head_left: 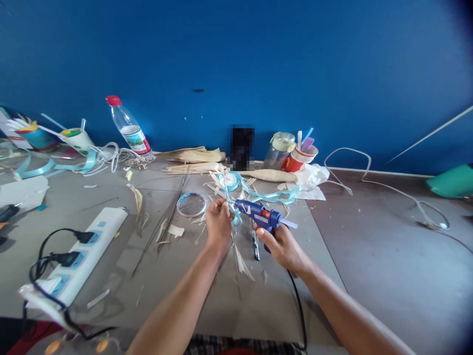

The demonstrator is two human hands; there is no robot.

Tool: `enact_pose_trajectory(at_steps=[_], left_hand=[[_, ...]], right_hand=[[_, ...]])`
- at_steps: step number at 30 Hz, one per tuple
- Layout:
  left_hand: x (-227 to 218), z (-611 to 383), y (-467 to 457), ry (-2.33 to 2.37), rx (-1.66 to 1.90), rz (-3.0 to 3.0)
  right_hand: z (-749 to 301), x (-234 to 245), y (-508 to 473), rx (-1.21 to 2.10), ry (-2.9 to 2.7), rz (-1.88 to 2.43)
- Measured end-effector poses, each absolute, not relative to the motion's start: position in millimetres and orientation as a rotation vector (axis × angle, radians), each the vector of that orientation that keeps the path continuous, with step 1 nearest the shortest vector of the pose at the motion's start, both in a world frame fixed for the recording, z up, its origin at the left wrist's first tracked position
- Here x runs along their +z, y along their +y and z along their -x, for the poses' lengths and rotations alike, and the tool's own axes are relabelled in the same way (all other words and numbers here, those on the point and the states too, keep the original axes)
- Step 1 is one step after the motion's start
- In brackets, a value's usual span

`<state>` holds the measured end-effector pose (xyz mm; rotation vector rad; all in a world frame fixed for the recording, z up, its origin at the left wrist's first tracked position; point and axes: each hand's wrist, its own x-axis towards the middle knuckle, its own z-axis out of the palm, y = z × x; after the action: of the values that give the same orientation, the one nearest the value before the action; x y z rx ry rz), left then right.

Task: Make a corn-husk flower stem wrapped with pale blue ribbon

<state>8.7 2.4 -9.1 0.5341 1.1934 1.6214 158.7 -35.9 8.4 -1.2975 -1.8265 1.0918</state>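
Note:
My right hand (pixel 283 246) is closed round the grip of a blue hot glue gun (pixel 258 214), whose nozzle points left. The nozzle tip sits against a small piece of light blue ribbon and straw (pixel 233 212) that my left hand (pixel 219 223) pinches between its fingers. The gun's black cord (pixel 298 305) trails back along my right forearm. A length of light blue ribbon (pixel 269 197) runs from the piece to a ribbon roll (pixel 231 181) behind it.
A tape ring (pixel 191 204) and dried husk strips (pixel 192 157) lie beyond my hands. A white power strip (pixel 86 254) with black plugs sits at left. A tilted water bottle (pixel 129 129), a jar (pixel 279 150), a red paper cup (pixel 301 158) and loose white cable (pixel 388 190) lie by the blue wall.

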Motion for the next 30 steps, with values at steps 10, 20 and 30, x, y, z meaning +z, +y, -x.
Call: enact_pose_trajectory(at_steps=[10,20,30], left_hand=[[-1.6,-9.1,1.7,1.133,1.592,-0.492],[-5.5,-7.4,1.8,1.053,1.613,-0.460],[-5.9,-8.1,1.5,0.939,1.627,-0.366]], right_hand=[[-167.7,12.3,-34.3,0.981,-1.790,1.217],[-200.3,39.8,-36.0,0.701,-1.776,1.196],[-290.3,-3.5,-51.7,-0.178,-1.847,1.616]])
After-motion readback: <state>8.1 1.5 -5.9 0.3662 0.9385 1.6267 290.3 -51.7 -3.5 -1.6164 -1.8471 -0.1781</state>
